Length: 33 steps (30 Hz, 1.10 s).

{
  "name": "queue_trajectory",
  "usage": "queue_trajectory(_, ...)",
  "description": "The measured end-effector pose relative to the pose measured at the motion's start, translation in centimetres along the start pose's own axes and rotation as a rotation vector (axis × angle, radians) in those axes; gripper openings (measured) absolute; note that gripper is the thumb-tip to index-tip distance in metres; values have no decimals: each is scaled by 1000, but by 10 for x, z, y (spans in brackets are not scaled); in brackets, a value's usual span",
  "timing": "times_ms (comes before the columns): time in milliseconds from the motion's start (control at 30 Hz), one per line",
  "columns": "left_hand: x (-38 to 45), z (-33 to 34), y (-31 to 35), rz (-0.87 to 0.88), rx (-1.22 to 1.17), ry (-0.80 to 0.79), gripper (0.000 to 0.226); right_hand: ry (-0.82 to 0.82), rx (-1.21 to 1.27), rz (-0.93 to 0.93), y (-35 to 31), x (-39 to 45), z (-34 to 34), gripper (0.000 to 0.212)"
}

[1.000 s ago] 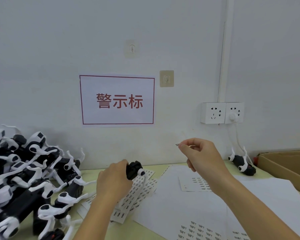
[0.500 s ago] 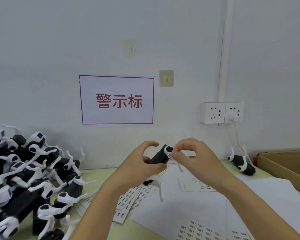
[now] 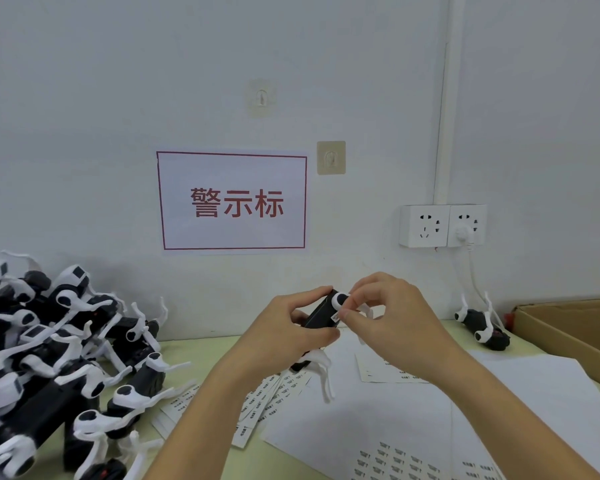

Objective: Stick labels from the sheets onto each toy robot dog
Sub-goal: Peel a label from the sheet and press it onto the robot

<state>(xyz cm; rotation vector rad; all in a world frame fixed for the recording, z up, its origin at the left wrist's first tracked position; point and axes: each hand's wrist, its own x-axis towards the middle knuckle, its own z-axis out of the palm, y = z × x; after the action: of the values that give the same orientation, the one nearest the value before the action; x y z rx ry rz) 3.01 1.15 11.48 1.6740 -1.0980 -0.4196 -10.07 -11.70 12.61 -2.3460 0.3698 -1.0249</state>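
Observation:
My left hand grips a black-and-white toy robot dog lifted above the table, its white legs hanging down. My right hand pinches a small label against the dog's black body with thumb and forefinger. White label sheets lie on the table below my hands, and cut label strips are fanned out to their left. A pile of several more toy dogs fills the left side. One single dog lies at the back right by the wall.
A cardboard box stands at the right edge. Wall sockets with a white cable hang above the lone dog. A red-framed paper sign is on the wall. More printed label sheets lie near the front edge.
My left hand lifted the dog from the table toward the centre. My right hand brought the peeled label over and now presses it onto the dog's body.

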Motion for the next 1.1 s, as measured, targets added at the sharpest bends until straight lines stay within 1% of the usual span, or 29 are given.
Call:
queue_trajectory(300,-1,0,1,30,0,13,50,32,-63,-42,-3,-1,2,36)
queue_trajectory(367,-1,0,2,30,5,16,49,27,-64,-32,-3,-1,2,31)
queue_trajectory(433,-1,0,3,31,8,20,50,33,-53,-20,-3,-1,4,19)
queue_trajectory(500,-1,0,3,35,7,21,49,54,-12,-20,-3,-1,5,13)
queue_trajectory(633,-2,0,5,42,7,24,47,75,27,-29,-3,-2,8,11)
queue_trajectory(900,-1,-1,4,48,5,23,45,106,-23,-28,1,-1,12,7)
queue_trajectory(1100,-1,-1,4,37,43,34,41,118,-27,-38,4,-2,12,9)
